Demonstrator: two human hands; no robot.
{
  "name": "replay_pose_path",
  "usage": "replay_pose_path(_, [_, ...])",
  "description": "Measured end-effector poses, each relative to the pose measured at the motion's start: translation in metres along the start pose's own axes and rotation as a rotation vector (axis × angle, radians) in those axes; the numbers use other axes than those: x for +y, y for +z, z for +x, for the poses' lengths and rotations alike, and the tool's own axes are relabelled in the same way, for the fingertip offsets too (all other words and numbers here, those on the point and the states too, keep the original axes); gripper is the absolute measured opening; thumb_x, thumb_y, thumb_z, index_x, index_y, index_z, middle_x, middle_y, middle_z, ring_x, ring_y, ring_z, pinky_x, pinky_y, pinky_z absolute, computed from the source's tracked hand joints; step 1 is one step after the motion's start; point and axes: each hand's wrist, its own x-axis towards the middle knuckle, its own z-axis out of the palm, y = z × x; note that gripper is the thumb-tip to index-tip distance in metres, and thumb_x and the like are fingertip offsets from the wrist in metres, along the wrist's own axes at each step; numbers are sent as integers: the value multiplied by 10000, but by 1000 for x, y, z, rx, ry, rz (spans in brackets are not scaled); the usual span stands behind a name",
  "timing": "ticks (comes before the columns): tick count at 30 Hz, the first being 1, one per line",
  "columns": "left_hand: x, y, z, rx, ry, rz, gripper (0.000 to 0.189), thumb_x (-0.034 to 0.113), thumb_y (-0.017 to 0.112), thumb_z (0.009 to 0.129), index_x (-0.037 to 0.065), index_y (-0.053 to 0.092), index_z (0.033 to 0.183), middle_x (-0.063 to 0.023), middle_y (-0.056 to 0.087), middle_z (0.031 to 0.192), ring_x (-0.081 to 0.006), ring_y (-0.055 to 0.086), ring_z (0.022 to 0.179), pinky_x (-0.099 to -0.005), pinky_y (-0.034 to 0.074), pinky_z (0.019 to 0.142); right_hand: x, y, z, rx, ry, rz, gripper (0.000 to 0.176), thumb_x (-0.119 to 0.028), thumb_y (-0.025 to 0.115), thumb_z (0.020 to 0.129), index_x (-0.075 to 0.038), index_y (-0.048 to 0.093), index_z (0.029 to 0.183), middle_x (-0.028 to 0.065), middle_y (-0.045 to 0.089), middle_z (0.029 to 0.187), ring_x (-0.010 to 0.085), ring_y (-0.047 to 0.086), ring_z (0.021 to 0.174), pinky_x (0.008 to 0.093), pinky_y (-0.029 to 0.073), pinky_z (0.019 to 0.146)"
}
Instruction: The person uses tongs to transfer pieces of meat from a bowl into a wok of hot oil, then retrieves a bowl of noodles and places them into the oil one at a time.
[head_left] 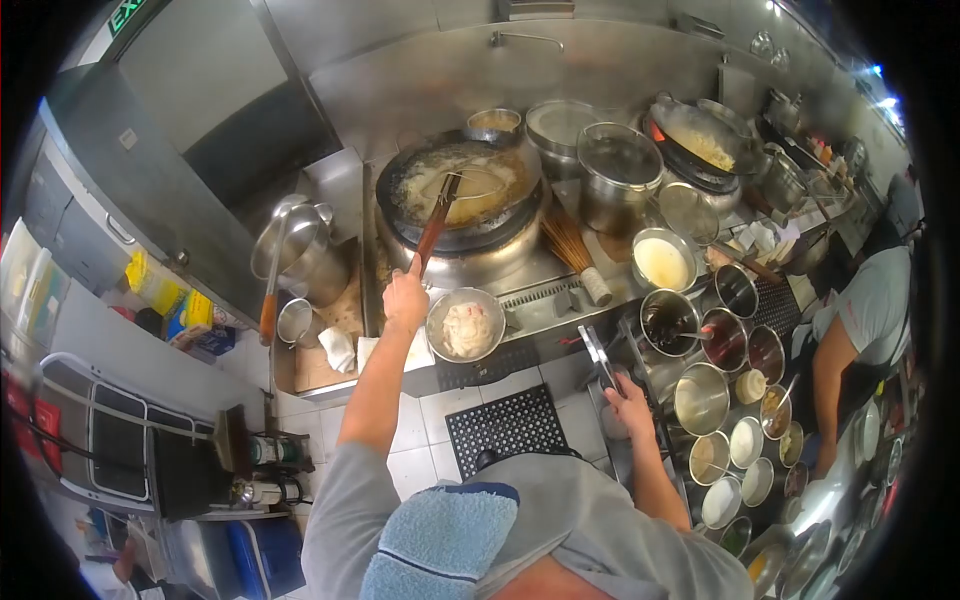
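Observation:
My left hand [405, 297] is closed around the wooden handle of a long strainer [438, 222], whose wire head rests in the bubbling oil of a large wok [408, 215]. Just below that handle, a metal bowl [436, 349] of pale, battered-looking food [470, 330] sits at the counter's front edge. My right hand [630, 406] grips metal tongs [598, 357], which point up and to the left over the floor, beside the counter holding sauce pots.
A bamboo brush [572, 250] and a lidded pot [619, 185] stand right of the wok. Another wok [700, 145] holds food. Seasoning containers [702, 398] line the right counter, where a co-worker [865, 315] stands. Metal pots [318, 255] are at left; a black mat [505, 425] covers some floor.

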Motion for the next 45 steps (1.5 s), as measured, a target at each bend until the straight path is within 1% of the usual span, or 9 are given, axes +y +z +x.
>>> replay_pose_path(2, [-7,7,2,3,18,2,663,44,561,800,183,397,1427,-257,587,1081,-401,655,878,-456,536,763,8,1,1,16,-14,34,496,-142,634,878,-13,489,1334,-11,524,699,62,441,531,224,329,432])
replay_pose_path(8, [-7,24,2,147,12,23,630,63,588,802,146,423,1404,-270,578,1077,-381,639,900,-464,517,780,4,-2,12,-62,-25,-49,484,-148,623,886,-12,490,1331,-26,521,702,52,409,501,224,310,424])
replay_pose_path(11, [20,-3,-37,666,256,18,536,87,643,792,92,501,1309,-243,579,1051,-357,623,830,-447,501,747,-10,-4,13,-92,-6,-16,446,-174,603,912,-5,497,1311,-23,531,738,44,401,490,215,300,411])
replay_pose_path(14, [38,13,-96,457,198,-420,423,97,683,777,53,551,1176,-192,584,949,-333,590,733,-426,485,688,-16,-7,19,-69,0,73,406,-210,571,945,-9,505,1291,-23,527,747,34,396,478,205,294,397])
replay_pose_path(20, [19,127,-167,-252,-812,-1834,316,306,638,904,32,520,1008,-54,538,863,-155,578,743,-287,509,585,-50,-17,46,-175,-134,-72,376,-204,583,934,-21,545,1260,-3,553,764,64,467,538,219,368,465])
replay_pose_path(25, [6,192,-138,-66,-567,-1827,173,70,560,882,-8,518,1030,-63,540,892,-174,591,800,-364,595,769,-88,3,101,-255,-878,-640,345,-160,655,846,-65,631,1177,108,678,925,258,656,796,351,492,675])
replay_pose_path(35, [47,64,-177,-69,-514,-1823,52,31,576,892,57,532,883,-23,557,908,-152,615,872,-343,596,743,-246,88,78,-518,-1049,-1366,249,-181,662,801,-118,678,1042,70,679,918,285,655,834,401,516,714])
replay_pose_path(37, [44,51,-172,-122,-483,-1822,187,44,530,911,25,553,1096,-82,600,1058,-203,616,972,-353,566,781,-279,79,75,-537,-1084,-1413,229,-183,666,794,-120,684,1014,61,677,888,280,656,811,399,516,701])
replay_pose_path(45, [38,2,-107,-268,-325,-1975,213,76,523,925,-22,559,1111,-123,620,1115,-227,612,1044,-405,535,883,-440,30,75,-221,-1083,-1348,269,-179,665,800,-122,700,1060,111,688,964,313,635,898,389,496,779])
